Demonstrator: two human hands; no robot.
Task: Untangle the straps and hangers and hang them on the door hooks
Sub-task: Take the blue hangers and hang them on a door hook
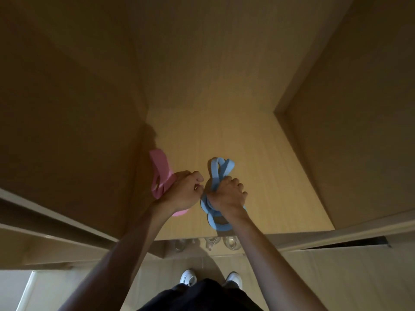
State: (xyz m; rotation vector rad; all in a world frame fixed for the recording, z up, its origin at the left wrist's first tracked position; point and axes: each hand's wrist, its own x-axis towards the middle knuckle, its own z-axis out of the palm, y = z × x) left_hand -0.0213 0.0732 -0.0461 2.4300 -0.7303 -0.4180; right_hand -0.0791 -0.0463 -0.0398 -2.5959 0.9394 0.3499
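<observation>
Wood-panelled closet walls [67, 108] framed raised arms: left hand [179, 190] clamped a pink hanger [160, 169], right hand [228, 194] fisted round tangled blue straps [221, 168] (side by side, probably to separate them), above the near clear hooks [211, 242].

walls [67, 97]: tan wood-grain panels | floor [314, 283]: beige | trim [298, 90]: recess edge, right | light: dim, warm
</observation>
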